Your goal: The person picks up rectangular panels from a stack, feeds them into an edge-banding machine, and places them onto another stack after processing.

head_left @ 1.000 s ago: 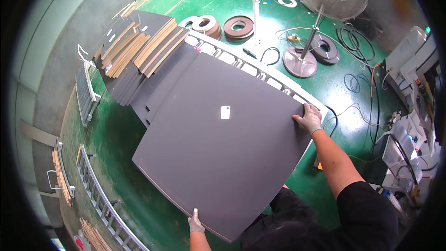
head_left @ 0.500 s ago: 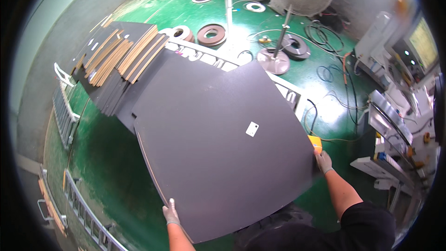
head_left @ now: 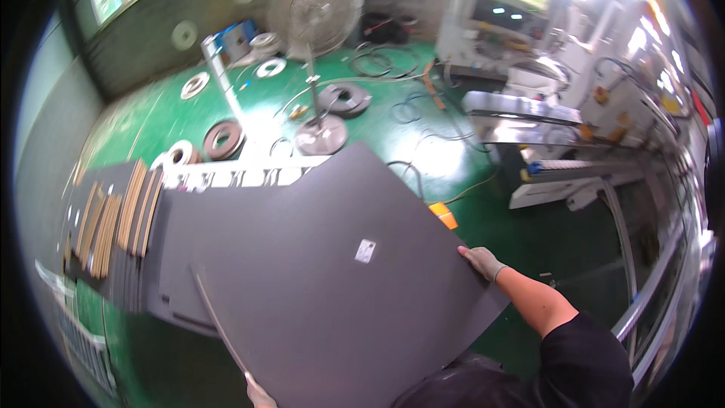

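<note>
A large dark grey panel (head_left: 325, 310) with a small white label (head_left: 365, 250) spans the space in front of me, tilted across other dark panels (head_left: 189, 234). My right hand (head_left: 483, 263), gloved, grips its right edge with the thumb on top. At the lower left edge my left hand (head_left: 259, 393), also gloved, holds the panel; its fingers are mostly hidden underneath. A thin pale strip of edge (head_left: 219, 321) shows along the panel's left side. Just beyond the right edge is an orange-yellow object (head_left: 444, 215) whose kind I cannot make out.
At the left, narrow wood-coloured strips (head_left: 109, 230) lie on stacked dark boards. A standing fan (head_left: 316, 11), a white post (head_left: 224, 83) and coils of edging (head_left: 223, 140) stand beyond the panels. Machinery (head_left: 559, 117) fills the right side; cables (head_left: 453, 136) trail over the green floor.
My view has swung to the right. The held panel has turned and its far corner is now raised away from the boards beneath. Both hands still hold it.
</note>
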`<move>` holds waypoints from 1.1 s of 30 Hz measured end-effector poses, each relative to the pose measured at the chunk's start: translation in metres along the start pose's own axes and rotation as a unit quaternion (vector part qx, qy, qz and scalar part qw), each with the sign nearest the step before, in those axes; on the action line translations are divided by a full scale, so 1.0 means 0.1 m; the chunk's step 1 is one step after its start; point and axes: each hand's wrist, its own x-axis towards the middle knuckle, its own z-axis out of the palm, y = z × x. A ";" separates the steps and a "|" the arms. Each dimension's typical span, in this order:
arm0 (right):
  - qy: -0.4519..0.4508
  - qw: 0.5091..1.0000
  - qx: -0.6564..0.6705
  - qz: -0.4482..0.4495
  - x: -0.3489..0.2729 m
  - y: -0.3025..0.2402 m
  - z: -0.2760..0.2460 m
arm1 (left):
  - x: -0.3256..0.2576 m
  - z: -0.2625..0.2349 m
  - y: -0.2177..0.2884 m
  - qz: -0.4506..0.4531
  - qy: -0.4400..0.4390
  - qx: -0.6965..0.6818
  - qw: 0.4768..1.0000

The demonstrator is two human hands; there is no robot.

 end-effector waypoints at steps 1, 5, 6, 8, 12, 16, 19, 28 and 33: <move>0.019 1.000 0.002 -0.005 -0.14 -0.10 -0.14 | -0.07 0.11 0.03 0.009 -0.010 0.009 1.000; 0.131 0.985 -0.083 -0.078 -0.48 -0.30 -0.70 | -0.38 0.65 0.11 0.039 -0.064 0.038 0.996; 0.147 0.985 -0.071 -0.058 -0.61 -0.39 -0.87 | -0.44 0.76 0.10 0.044 -0.078 0.049 0.995; 0.159 0.986 -0.040 -0.018 -0.84 -0.46 -1.06 | -0.56 0.97 0.15 0.060 -0.102 0.075 0.990; 0.241 0.967 -0.081 -0.028 -1.06 0.23 -1.36 | -0.80 1.38 0.17 0.091 -0.156 0.100 0.978; 0.301 0.953 -0.028 0.029 -1.32 0.93 -1.54 | -1.09 1.76 0.10 0.113 -0.197 0.131 0.965; 0.294 0.951 0.030 0.087 -1.42 1.34 -1.71 | -1.35 1.99 0.08 0.139 -0.215 0.136 0.957; 0.321 0.932 0.068 0.154 -1.20 2.78 -2.30 | -2.12 2.67 -0.22 0.206 -0.225 0.129 0.944; 0.317 0.927 0.090 0.182 -1.15 3.20 -2.56 | -2.40 3.16 -0.44 0.246 -0.209 0.166 0.932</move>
